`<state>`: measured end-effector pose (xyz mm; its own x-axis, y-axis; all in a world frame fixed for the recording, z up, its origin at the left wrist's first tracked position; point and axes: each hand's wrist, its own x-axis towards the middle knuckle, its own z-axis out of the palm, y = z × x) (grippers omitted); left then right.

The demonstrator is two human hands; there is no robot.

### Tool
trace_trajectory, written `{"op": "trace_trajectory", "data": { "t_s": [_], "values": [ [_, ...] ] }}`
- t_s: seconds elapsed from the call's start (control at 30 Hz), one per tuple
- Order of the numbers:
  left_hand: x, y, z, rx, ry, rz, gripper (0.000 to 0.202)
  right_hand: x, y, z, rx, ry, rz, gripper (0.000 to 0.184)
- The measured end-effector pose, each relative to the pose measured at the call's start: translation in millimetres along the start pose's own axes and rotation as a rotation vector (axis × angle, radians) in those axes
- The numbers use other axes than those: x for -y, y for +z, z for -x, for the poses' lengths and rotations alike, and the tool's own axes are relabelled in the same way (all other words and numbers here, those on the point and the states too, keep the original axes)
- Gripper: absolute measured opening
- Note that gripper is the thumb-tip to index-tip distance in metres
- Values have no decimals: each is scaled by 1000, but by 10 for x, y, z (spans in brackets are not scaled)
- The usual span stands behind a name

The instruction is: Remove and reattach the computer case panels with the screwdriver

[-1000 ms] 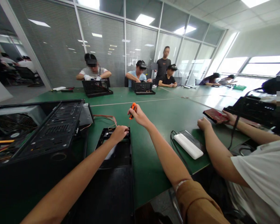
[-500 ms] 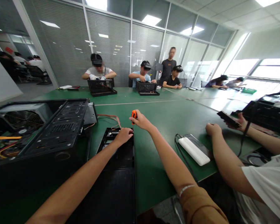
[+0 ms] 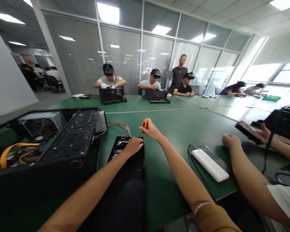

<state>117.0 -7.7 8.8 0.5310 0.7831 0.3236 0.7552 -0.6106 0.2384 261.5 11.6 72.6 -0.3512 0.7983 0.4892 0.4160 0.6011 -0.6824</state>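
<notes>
An orange-and-black screwdriver (image 3: 145, 123) is gripped upright in my right hand (image 3: 151, 129), its shaft pointing down at the far right corner of a black computer-case front panel (image 3: 125, 193). My left hand (image 3: 133, 146) rests on that corner, its fingers pinched together close to the screwdriver's tip. What the left fingertips hold, if anything, is hidden. Thin reddish wires (image 3: 122, 125) run from the panel's far end to the left. There an opened computer case (image 3: 84, 129) lies on its side, showing a power supply fan and an orange cable.
Right of my forearm, a white power bank (image 3: 210, 165) with a black cable lies on the green table (image 3: 183, 125). A co-worker's hand (image 3: 232, 141) rests nearby; the other holds a dark flat part (image 3: 249, 131). Across the table, several people sit, two with black cases.
My view has shifted, so the scene appears lower and further right. Both hands stay at the panel's corner with the screwdriver upright. The co-worker's dark part has tilted.
</notes>
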Motion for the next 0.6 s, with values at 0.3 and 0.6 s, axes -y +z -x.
{"op": "trace_trajectory", "data": {
  "t_s": [0.3,0.6],
  "values": [
    [33,19,-17,13,19,9,21,88,-41,36,49,8,14,17],
    [0,-33,6,12,27,48,22,46,-47,11,74,55,-24,34]
  ]
}}
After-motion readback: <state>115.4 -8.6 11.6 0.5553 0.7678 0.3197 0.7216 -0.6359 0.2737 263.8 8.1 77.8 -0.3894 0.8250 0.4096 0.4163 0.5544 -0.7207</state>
